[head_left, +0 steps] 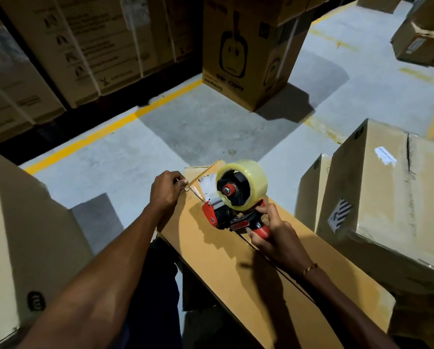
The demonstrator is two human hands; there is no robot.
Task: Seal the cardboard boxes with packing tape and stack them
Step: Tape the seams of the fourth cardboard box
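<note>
A long cardboard box runs from the centre toward five o'clock, its top seam facing up. The right hand is wrapped around the red handle of a tape gun, whose front edge sits on the box top near the far end. At about ten o'clock from it, the left hand pinches the box's far corner flap. More boxes stand at three o'clock.

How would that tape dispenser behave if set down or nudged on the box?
The tape dispenser looks top-heavy: a full roll sits above its narrow handle, so it would probably tip. It looks rigid, being hard plastic. The right hand grips a ribbed handle, so slipping seems unlikely.
</note>
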